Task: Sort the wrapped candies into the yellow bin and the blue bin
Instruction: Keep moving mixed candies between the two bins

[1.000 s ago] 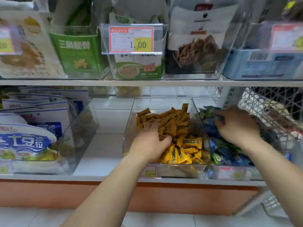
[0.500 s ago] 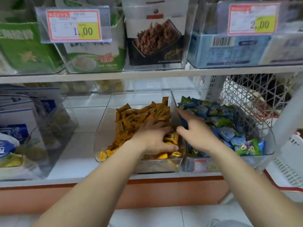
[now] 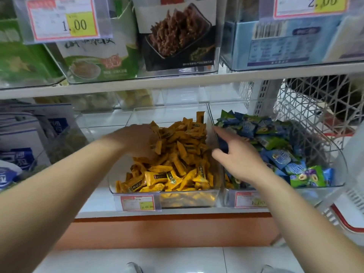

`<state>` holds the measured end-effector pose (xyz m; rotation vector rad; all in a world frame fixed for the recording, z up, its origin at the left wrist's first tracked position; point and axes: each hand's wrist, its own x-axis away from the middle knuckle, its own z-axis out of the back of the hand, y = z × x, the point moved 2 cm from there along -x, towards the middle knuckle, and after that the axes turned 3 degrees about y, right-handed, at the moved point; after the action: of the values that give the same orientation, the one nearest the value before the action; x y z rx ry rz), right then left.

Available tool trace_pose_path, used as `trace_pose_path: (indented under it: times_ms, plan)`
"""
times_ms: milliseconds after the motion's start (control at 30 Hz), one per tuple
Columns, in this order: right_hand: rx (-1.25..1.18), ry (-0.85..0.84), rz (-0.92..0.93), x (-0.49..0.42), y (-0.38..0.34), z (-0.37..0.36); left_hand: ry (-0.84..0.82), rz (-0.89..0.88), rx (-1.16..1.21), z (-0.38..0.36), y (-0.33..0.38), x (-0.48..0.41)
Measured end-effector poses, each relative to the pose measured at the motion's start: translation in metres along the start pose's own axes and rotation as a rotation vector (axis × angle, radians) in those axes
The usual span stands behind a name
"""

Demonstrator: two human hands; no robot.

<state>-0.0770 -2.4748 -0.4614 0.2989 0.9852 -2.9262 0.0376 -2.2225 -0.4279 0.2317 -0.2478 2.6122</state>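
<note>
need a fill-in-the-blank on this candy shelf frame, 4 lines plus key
1. The left hand digs into the pile of ___ candies.
2. The right hand pinches a dark ___ wrapper at the wall between the bins.
3. Of the two candy bins, the blue and green candies fill the one on the ___.
4. The upper-right price tag reads ___.

Missing words: yellow; blue; right; 2.00
</note>
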Motion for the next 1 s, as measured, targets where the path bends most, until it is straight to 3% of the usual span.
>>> trace_pose_path:
  times_ms: [200, 267, 333, 600, 700, 833, 1000]
  plan:
    - [0.007, 0.043, -0.005, -0.001, 0.001, -0.002, 0.243, -0.225, 0.335, 0.014, 0.07, 0.001]
    - [0.006, 0.058, 0.0, -0.001, 0.001, -0.003, 0.159, -0.306, 0.314, 0.0, 0.104, -0.008]
    - [0.001, 0.064, -0.001, -0.001, 0.001, -0.004, 0.056, -0.344, 0.133, -0.019, 0.125, -0.02]
    - [-0.005, 0.046, -0.021, -0.001, 0.005, 0.0, -0.146, -0.332, -0.272, -0.022, 0.114, -0.04]
    - [-0.012, 0.044, -0.007, -0.001, 0.005, 0.002, -0.214, -0.303, -0.264, -0.022, 0.11, -0.044]
    - [-0.002, 0.04, -0.025, -0.001, 0.006, 0.001, -0.132, -0.352, -0.073, -0.018, 0.086, -0.043]
    - [-0.016, 0.059, -0.02, -0.001, 0.005, 0.0, -0.132, -0.223, 0.021, -0.02, 0.044, -0.049]
